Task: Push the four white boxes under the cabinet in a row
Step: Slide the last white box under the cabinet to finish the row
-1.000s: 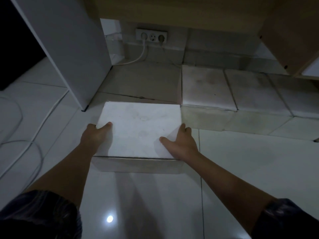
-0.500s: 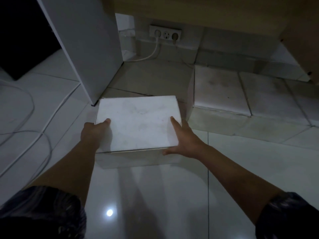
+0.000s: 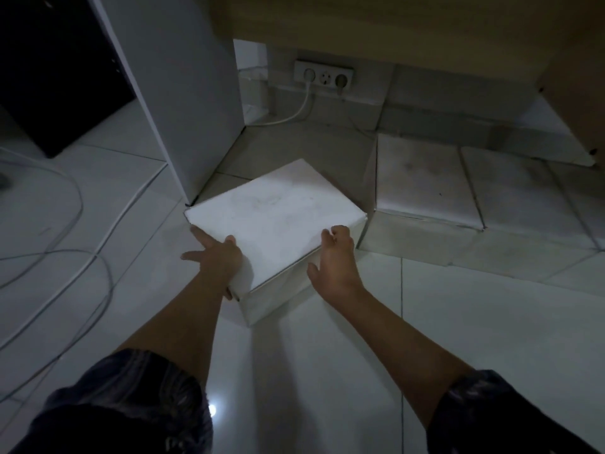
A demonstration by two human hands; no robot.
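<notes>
A white box point(image 3: 275, 221) lies on the tiled floor, turned at an angle, its far corner just under the wooden cabinet point(image 3: 376, 31). My left hand point(image 3: 217, 257) presses flat on the box's near left side, fingers spread. My right hand point(image 3: 334, 260) rests against its near right edge, fingers on the top rim. To the right, other white boxes point(image 3: 422, 185) point(image 3: 510, 194) sit side by side in a row under the cabinet. The rightmost part of the row is cut off by the frame edge.
A white upright panel point(image 3: 176, 93) stands left of the gap under the cabinet. A wall socket point(image 3: 324, 75) with a white cord point(image 3: 294, 116) is at the back. Loose cables point(image 3: 75, 244) lie on the floor at left.
The box has slid forward towards the cabinet and rotated, its left corner now nearer the panel. My left hand moved to the box's side, my right hand to its near edge.
</notes>
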